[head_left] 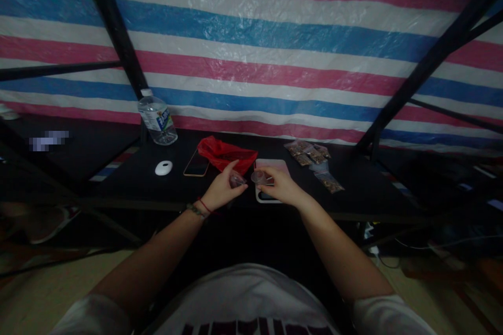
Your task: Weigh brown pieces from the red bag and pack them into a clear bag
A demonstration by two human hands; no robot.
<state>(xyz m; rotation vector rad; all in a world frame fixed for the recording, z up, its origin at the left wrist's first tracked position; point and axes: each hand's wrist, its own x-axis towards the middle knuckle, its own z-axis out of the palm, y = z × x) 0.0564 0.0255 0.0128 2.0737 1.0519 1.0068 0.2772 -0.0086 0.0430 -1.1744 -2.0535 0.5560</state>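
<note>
White shirt (247, 298) with dark lettering, lowest in view, worn by the person seated at the table; both bare forearms reach forward from it.

Left hand (225, 188): red string and a beaded band at the wrist; fingers pinched together on a small clear bag (237, 180), held just above the black table (129, 178).

Right hand (280, 185): fingers closed on a second small clear pouch (259, 176), held over the near end of a pink-and-white scale (271, 170). The two hands are close together, their bags nearly meeting; contents too dim to tell.

Red plastic bag (223, 153): crumpled, lying just behind the left hand.

Phone (196, 163): flat, screen dark, touching the red bag's left edge.

White mouse-shaped item (164, 167): left of the phone, apart from it.

Water bottle (157, 118): upright, blue label, at the back of the table beside a black frame post (113, 26).

Filled packets (310, 154): a cluster of small clear bags with brown contents, right of the scale, with one more packet (330, 183) lying nearer the table's front.

Striped tarp (275, 36): pink, white and blue bands, hanging behind the table.
</note>
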